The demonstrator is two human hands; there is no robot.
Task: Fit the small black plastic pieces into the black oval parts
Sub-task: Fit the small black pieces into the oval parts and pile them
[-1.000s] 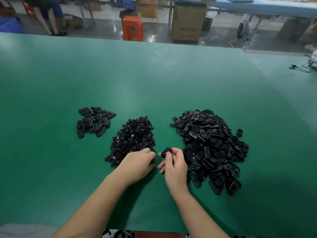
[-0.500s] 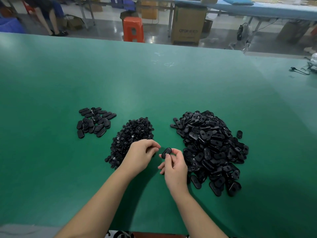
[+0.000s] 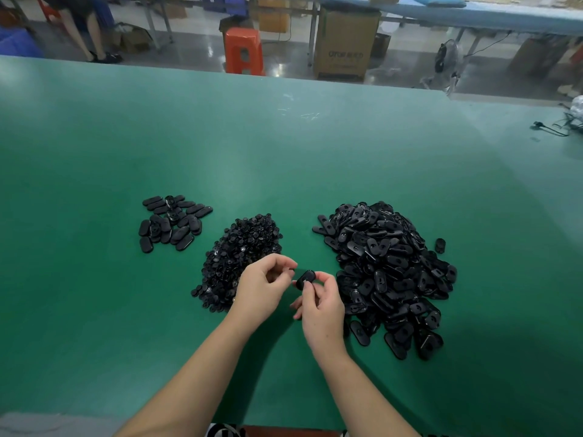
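My right hand (image 3: 320, 305) pinches a black oval part (image 3: 305, 279) between thumb and fingers, held up above the table. My left hand (image 3: 263, 287) is right beside it with curled fingers, apparently pinching a small black piece (image 3: 288, 271) that is mostly hidden by the fingertips. A heap of small black pieces (image 3: 235, 253) lies behind my left hand. A big heap of black oval parts (image 3: 388, 269) lies to the right of my right hand. A smaller group of oval parts (image 3: 172, 223) sits apart at the left.
The green table (image 3: 284, 152) stretches far back to its edge. One stray oval part (image 3: 439, 245) lies right of the big heap. A black cable (image 3: 552, 129) is at the far right. An orange stool (image 3: 243, 50) and a cardboard box (image 3: 345, 42) stand beyond the table.
My left hand has lifted off the heap of small pieces and moved right, up to the oval part. My right hand has stayed put, holding the oval part.
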